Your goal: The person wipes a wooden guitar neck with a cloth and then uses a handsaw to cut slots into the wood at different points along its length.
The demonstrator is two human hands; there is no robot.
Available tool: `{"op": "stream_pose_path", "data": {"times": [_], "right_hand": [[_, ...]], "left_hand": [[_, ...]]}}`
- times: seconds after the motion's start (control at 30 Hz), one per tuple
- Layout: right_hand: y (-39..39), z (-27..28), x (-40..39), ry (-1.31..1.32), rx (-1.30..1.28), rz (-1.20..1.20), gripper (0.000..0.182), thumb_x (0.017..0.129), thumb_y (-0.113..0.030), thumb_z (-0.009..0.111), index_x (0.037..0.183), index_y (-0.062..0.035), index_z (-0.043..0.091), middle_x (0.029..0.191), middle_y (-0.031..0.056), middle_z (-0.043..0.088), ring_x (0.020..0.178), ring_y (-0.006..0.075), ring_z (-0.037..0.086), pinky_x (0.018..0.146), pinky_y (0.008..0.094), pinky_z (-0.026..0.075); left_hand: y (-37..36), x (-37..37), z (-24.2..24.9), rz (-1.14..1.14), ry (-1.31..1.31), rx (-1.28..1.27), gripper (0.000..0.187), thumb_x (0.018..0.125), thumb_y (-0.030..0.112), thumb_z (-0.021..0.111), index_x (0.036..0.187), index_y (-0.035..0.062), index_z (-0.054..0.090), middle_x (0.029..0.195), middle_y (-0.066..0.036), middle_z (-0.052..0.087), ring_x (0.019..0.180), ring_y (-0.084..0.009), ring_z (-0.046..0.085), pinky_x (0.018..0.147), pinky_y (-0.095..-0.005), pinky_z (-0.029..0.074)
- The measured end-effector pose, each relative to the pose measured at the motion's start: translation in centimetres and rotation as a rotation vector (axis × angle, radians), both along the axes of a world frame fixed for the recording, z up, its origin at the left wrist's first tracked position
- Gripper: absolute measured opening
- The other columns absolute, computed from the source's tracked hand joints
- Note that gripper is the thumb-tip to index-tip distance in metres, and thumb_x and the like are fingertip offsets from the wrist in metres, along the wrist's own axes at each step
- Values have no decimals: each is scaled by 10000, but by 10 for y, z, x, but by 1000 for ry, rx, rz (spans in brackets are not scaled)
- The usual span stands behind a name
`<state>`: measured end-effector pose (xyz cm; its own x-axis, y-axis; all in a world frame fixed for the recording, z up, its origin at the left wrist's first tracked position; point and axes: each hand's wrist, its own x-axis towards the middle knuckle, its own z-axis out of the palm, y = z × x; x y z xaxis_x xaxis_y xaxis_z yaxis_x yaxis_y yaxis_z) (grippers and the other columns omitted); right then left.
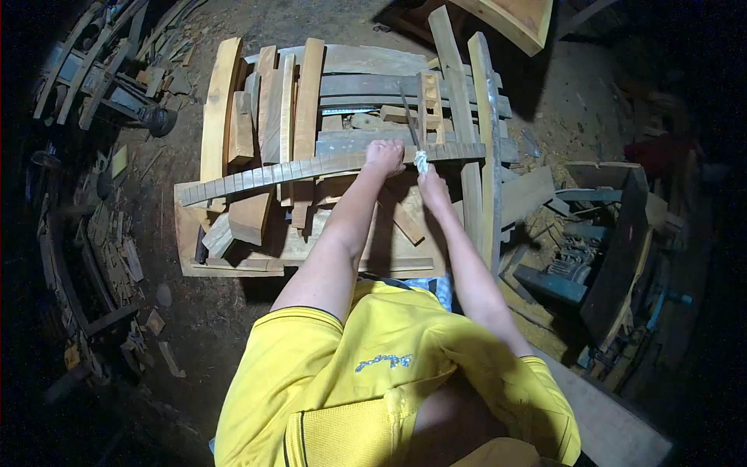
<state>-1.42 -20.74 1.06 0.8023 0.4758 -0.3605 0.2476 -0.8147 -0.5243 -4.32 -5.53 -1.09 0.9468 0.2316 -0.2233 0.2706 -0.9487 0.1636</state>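
A long wooden strip [292, 171], marked with evenly spaced lines across its length, lies over several boards on the low workbench. My left hand [385, 157] is closed over the strip a little right of its middle, pressing down on it. Just to the right, my right hand [432, 187] grips the white-wrapped handle of a narrow handsaw [413, 124]. Its thin dark blade points away from me and crosses the strip close to my left fingers. The blade's teeth are too small to make out.
Upright-laid planks [310, 101] rest on the bench's left, and two long beams [486, 132] run along its right. A wooden box with a motor [572, 268] stands at the right. Wood scraps [128, 241] litter the floor at left. A wooden frame [513, 19] is at top right.
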Motion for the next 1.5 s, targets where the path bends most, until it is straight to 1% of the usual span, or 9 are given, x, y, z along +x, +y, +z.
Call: {"op": "stream_pose_path", "data": {"times": [0.13,0.3,0.4,0.73,0.87,0.93,1.13,1.33,1.5], "right_hand": [[-31,-8,-31,29,40,-33,271,860,-222,373,1047,-29,407,879,294,551,854,472,511,725,525,393],[-85,8,-77,135,-108,-66,278,871,-226,380,1064,-29,409,893,291,547,870,464,510,719,507,401],[-96,8,-86,111,-34,-54,285,876,-232,373,1072,-28,409,896,289,547,877,462,509,720,504,402],[2,-5,2,-14,-36,-3,263,872,-259,378,1033,-55,420,862,288,550,845,465,516,702,514,404],[-14,-4,-17,-32,8,-22,272,865,-263,388,1031,-50,424,860,292,550,840,465,518,703,514,403],[-41,-1,-39,70,-35,-45,274,866,-231,388,1041,-22,413,862,300,549,837,469,515,703,512,403],[-94,12,-87,133,-78,-57,278,880,-229,362,1065,-25,395,853,313,542,855,466,515,716,512,396],[-57,-5,-50,55,51,-39,274,872,-217,382,1063,-23,413,885,296,549,864,457,517,724,508,402],[1,-11,3,8,-57,7,281,853,-251,374,1048,-53,409,916,296,556,900,462,514,760,533,389]], "left_hand": [[2,-3,4,17,28,-59,529,671,445,644,1004,51,528,1002,-132,600,941,-255,581,775,-367,458],[2,-4,6,0,48,-52,533,681,429,636,1027,43,511,1017,-137,595,952,-261,573,795,-359,446],[2,-4,5,5,48,-47,544,681,429,634,1040,42,500,1015,-136,594,956,-259,571,796,-361,443],[1,-3,9,18,59,-16,553,678,443,633,1044,50,503,1016,-127,595,962,-255,571,805,-369,441],[0,-3,6,22,25,-18,544,667,439,642,1038,63,512,991,-126,604,939,-259,582,792,-369,450],[0,-6,6,20,17,-15,547,664,436,645,1038,60,511,986,-126,606,937,-258,583,788,-368,452],[3,-1,4,24,58,-30,550,669,439,647,1036,54,506,992,-118,603,933,-253,582,781,-353,454],[0,0,9,17,86,-39,556,682,459,635,1046,59,505,1023,-117,591,959,-248,570,803,-343,444],[0,-3,17,24,99,-17,554,690,465,622,1058,67,509,1037,-122,584,982,-241,559,810,-352,441]]}}
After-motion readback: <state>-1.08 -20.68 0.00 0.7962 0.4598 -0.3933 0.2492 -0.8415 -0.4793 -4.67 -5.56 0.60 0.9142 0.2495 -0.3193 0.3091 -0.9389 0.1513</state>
